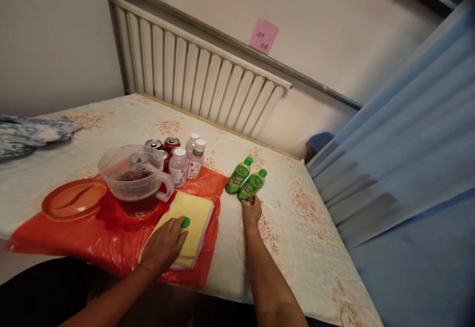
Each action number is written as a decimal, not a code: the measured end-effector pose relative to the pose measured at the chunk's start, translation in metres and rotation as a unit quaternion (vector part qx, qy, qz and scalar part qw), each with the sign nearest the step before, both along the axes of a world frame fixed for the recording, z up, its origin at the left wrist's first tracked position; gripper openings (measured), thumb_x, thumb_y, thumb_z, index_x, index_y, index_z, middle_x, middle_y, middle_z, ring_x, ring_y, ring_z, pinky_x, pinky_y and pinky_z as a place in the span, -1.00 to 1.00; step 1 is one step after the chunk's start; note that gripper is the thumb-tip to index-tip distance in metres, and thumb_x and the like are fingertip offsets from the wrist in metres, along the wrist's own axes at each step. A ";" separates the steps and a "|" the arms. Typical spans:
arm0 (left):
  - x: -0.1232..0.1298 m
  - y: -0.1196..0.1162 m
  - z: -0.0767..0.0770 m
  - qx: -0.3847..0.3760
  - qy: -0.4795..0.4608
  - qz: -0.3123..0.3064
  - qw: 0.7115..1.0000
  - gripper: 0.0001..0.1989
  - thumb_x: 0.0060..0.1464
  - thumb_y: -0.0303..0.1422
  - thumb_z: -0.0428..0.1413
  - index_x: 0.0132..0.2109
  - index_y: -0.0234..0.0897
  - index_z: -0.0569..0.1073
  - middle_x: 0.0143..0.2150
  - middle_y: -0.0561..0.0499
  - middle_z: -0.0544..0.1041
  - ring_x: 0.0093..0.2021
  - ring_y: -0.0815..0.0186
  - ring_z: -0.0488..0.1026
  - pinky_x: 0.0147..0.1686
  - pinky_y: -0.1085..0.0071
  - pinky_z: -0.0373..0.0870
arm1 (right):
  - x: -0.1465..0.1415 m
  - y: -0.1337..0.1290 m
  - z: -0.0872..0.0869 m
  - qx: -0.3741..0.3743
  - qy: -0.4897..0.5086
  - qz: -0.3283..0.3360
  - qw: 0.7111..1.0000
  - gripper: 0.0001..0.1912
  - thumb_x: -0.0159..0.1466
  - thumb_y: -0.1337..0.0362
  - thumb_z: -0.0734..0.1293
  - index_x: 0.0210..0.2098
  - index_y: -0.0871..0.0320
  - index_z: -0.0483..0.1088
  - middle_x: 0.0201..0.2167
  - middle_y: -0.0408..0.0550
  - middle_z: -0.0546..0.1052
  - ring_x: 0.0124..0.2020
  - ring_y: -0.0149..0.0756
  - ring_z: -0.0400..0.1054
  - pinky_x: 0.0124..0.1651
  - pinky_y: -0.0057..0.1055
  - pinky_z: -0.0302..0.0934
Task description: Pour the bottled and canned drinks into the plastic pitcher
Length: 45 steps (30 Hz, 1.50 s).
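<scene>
1. The yellow stack (196, 210) is lying on the red plastic sheet (208, 262), probably bending softly under pressure; a flat palm should be suiting it best.
2. The nearer green bottle (252, 185) is standing on the tablecloth (297, 253), just beside its twin (238, 176). It is looking smooth – perhaps slippery – and is likely heavier if full; the labelled middle should be offering the surest hold.
3. The left hand (165, 242) is resting on the stack, fingers together, thumb apart.
4. The right hand (252, 212) is curling round that bottle's base, thumb opposing fingers.
5. The loose green cap (185, 222) is meeting the left fingertips – pinched or merely touched, I cannot tell; it should be handling light and stiff, gripped by its rim.
</scene>
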State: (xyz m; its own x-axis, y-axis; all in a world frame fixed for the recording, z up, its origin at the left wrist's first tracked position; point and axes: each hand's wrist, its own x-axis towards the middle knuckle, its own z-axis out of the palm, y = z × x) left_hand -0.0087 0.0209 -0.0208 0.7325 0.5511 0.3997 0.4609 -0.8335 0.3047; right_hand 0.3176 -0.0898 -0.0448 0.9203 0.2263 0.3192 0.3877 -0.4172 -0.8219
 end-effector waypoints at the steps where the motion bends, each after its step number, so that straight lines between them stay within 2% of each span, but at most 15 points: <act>1: 0.000 0.000 0.000 0.002 0.001 -0.001 1.000 -0.69 0.28 -0.32 0.02 0.12 -0.34 0.33 -0.07 -0.16 0.52 -0.08 0.12 0.49 -0.07 0.22 0.40 | 0.000 0.000 0.000 -0.001 -0.001 -0.001 1.000 -0.41 -0.01 0.09 0.35 -0.02 0.24 0.44 -0.18 0.09 0.55 -0.25 -0.14 0.41 -0.13 -0.30 0.26; 11: 0.000 0.001 0.000 0.006 0.008 0.002 1.000 -0.69 0.29 -0.30 0.01 0.12 -0.32 0.31 -0.08 -0.14 0.52 -0.09 0.12 0.49 -0.07 0.22 0.40 | -0.002 0.000 0.004 -0.004 0.000 -0.006 1.000 -0.41 -0.02 0.05 0.37 -0.05 0.23 0.46 -0.21 0.08 0.56 -0.26 -0.14 0.39 -0.15 -0.31 0.24; 23: 0.000 0.000 0.001 -0.012 -0.004 0.002 1.000 -0.70 0.29 -0.31 -0.01 0.12 -0.28 0.32 -0.06 -0.15 0.52 -0.07 0.13 0.48 -0.05 0.21 0.40 | -0.001 -0.002 0.004 -0.008 0.004 0.009 1.000 -0.43 0.04 0.07 0.33 0.00 0.19 0.44 -0.21 0.03 0.58 -0.28 -0.18 0.40 -0.15 -0.34 0.25; 34: -0.001 0.000 0.000 -0.011 -0.006 0.000 1.000 -0.69 0.29 -0.31 0.00 0.12 -0.30 0.32 -0.06 -0.16 0.52 -0.07 0.12 0.48 -0.04 0.20 0.41 | -0.005 0.004 0.012 -0.055 -0.001 -0.024 0.998 -0.41 -0.01 -0.03 0.41 -0.06 0.15 0.47 -0.29 0.00 0.56 -0.27 -0.14 0.38 -0.26 -0.36 0.17; 45: 0.000 0.001 -0.002 -0.018 -0.021 0.000 1.000 -0.69 0.28 -0.30 0.01 0.12 -0.28 0.34 -0.06 -0.16 0.52 -0.08 0.12 0.49 -0.05 0.20 0.41 | -0.004 0.002 0.014 -0.069 -0.004 -0.011 0.998 -0.47 0.03 -0.01 0.40 -0.06 0.11 0.48 -0.26 -0.02 0.57 -0.26 -0.14 0.39 -0.25 -0.36 0.17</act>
State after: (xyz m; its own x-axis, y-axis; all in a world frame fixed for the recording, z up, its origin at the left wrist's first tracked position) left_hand -0.0089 0.0220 -0.0232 0.7150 0.5659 0.4105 0.4475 -0.8216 0.3532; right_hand 0.3132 -0.0875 -0.0305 0.9233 0.2476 0.2935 0.3829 -0.5351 -0.7530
